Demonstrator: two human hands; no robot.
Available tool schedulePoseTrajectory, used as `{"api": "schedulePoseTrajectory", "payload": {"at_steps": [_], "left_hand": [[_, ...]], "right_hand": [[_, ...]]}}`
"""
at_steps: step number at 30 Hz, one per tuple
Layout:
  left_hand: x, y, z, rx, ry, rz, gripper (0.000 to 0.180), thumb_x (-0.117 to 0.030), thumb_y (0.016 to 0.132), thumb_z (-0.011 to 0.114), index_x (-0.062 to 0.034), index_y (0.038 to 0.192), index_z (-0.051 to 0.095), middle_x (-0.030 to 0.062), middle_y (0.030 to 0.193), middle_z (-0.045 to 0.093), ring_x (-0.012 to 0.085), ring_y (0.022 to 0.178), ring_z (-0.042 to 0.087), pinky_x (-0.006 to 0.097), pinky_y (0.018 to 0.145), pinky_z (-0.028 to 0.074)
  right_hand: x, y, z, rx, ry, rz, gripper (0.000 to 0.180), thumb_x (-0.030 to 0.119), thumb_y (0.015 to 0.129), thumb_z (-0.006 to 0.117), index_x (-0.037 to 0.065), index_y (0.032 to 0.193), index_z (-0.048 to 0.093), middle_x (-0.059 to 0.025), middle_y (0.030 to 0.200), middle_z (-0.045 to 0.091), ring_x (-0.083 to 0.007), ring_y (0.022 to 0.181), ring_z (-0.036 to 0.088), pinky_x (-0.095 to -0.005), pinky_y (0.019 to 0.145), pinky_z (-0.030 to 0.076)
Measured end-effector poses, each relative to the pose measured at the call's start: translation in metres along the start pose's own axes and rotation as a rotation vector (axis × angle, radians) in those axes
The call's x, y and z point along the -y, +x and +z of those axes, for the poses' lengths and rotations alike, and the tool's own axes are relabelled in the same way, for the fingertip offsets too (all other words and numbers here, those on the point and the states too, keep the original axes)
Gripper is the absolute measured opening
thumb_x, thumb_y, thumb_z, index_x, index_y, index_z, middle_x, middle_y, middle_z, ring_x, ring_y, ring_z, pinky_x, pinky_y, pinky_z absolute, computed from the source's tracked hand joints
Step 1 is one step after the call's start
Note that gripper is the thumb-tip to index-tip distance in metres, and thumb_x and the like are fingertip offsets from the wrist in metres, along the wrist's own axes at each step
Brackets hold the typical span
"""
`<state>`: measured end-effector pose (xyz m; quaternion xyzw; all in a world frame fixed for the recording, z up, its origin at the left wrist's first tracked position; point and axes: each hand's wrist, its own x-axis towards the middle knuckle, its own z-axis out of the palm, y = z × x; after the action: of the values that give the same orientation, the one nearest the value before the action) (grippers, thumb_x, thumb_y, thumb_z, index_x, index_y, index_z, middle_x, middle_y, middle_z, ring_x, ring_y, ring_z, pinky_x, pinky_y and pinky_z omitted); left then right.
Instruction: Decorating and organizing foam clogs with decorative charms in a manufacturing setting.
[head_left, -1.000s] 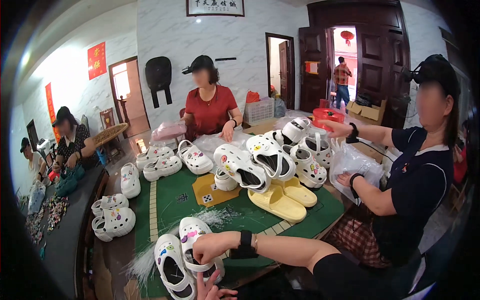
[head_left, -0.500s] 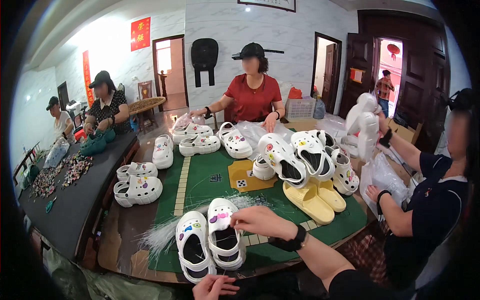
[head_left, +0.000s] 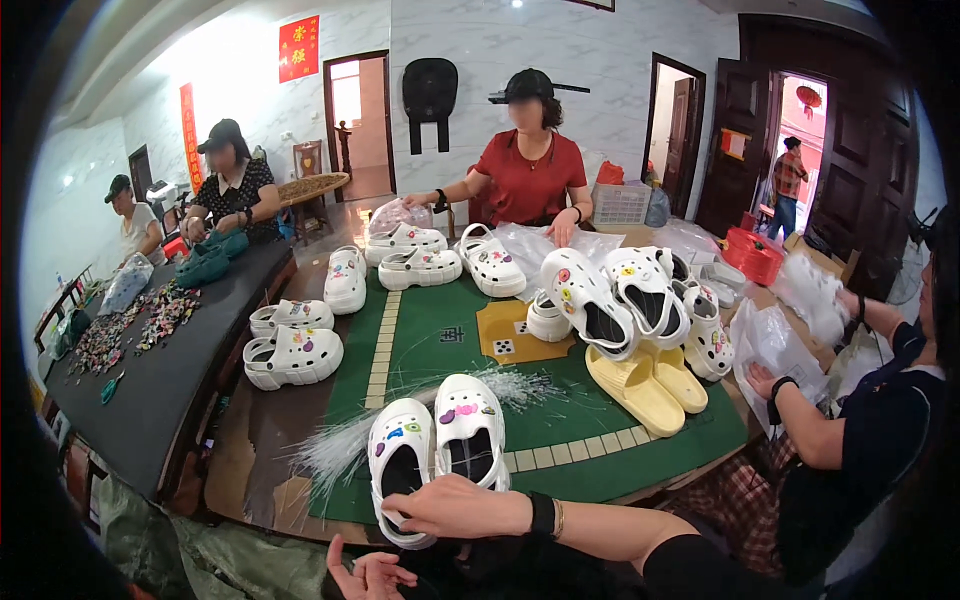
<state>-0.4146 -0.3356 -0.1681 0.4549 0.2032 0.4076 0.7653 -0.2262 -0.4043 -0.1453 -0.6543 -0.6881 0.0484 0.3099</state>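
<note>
Two white clogs stand side by side at the near edge of the table: a left clog (head_left: 402,425) and a right clog (head_left: 470,405), both with colourful charms on the toes. My right hand (head_left: 455,507) reaches across their heels, fingers bent together over the left clog's opening. Whatever its fingertips hold, if anything, is too small to make out. Below the table edge, near that heel, my left hand (head_left: 372,578) has its fingers apart and holds nothing. Just behind the clogs lies a bundle of thin clear plastic strands (head_left: 345,440).
More charmed white clogs (head_left: 293,357) stand along the table's left and far sides. Clogs are piled near yellow slides (head_left: 640,392) at right. Opposite sits a person in red (head_left: 530,165); another at right handles plastic bags (head_left: 775,355). A dark table (head_left: 150,400) bears loose charms.
My right hand has moved from the right clog's toe toward me and left, to the left clog's heel. My left hand has dropped lower and left, its fingers spreading. The view has shifted slightly.
</note>
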Motion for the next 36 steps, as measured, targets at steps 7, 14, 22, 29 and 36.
{"api": "schedulePoseTrajectory", "payload": {"at_steps": [7, 14, 22, 29, 36], "left_hand": [[0.009, 0.004, -0.015, 0.153, 0.115, -0.325, 0.02, -0.017, 0.1, 0.054, 0.0012, 0.104, 0.061, 0.009, 0.088, 0.066, 0.0121, 0.064, 0.058, 0.026, 0.059, 0.046], [0.009, 0.029, 0.008, 0.241, 0.218, -0.384, 0.024, -0.019, 0.099, 0.053, 0.0031, 0.104, 0.062, 0.0086, 0.076, 0.066, 0.0094, 0.05, 0.054, 0.021, 0.048, 0.042], [0.005, 0.044, 0.012, 0.299, 0.31, -0.409, 0.023, -0.017, 0.095, 0.055, 0.0031, 0.093, 0.066, 0.0094, 0.074, 0.067, 0.0106, 0.042, 0.053, 0.022, 0.039, 0.039], [0.012, 0.04, 0.013, 0.283, 0.289, -0.321, 0.022, -0.016, 0.097, 0.054, 0.0007, 0.09, 0.066, 0.0017, 0.069, 0.061, 0.0075, 0.048, 0.052, 0.021, 0.044, 0.038], [0.028, 0.052, -0.003, 0.299, 0.311, -0.4, 0.018, -0.014, 0.098, 0.053, -0.0006, 0.102, 0.064, 0.0054, 0.076, 0.062, 0.0092, 0.055, 0.056, 0.022, 0.05, 0.042]], "right_hand": [[-0.002, 0.004, -0.004, 0.076, -0.027, 0.218, 0.024, 0.03, 0.092, 0.057, 0.007, 0.09, 0.064, -0.0142, 0.07, 0.062, -0.0346, 0.067, 0.063, -0.0448, 0.059, 0.046], [-0.009, 0.014, -0.012, 0.058, 0.335, 0.368, 0.029, 0.029, 0.091, 0.057, 0.003, 0.096, 0.068, -0.0128, 0.08, 0.067, -0.023, 0.072, 0.063, -0.0332, 0.067, 0.048], [-0.017, 0.007, -0.012, 0.195, 0.582, 0.329, 0.028, 0.024, 0.092, 0.056, 0.001, 0.102, 0.068, -0.0095, 0.087, 0.069, -0.0161, 0.078, 0.063, -0.0307, 0.074, 0.049], [-0.007, 0.003, -0.009, 0.068, 0.362, 0.276, 0.022, 0.02, 0.088, 0.061, 0.007, 0.103, 0.067, -0.0092, 0.093, 0.068, -0.0242, 0.087, 0.066, -0.035, 0.074, 0.05], [0.0, -0.002, -0.005, -0.081, 0.038, 0.198, 0.012, 0.019, 0.087, 0.06, 0.008, 0.093, 0.059, -0.0093, 0.085, 0.06, -0.0322, 0.078, 0.062, -0.0402, 0.064, 0.049]]}}
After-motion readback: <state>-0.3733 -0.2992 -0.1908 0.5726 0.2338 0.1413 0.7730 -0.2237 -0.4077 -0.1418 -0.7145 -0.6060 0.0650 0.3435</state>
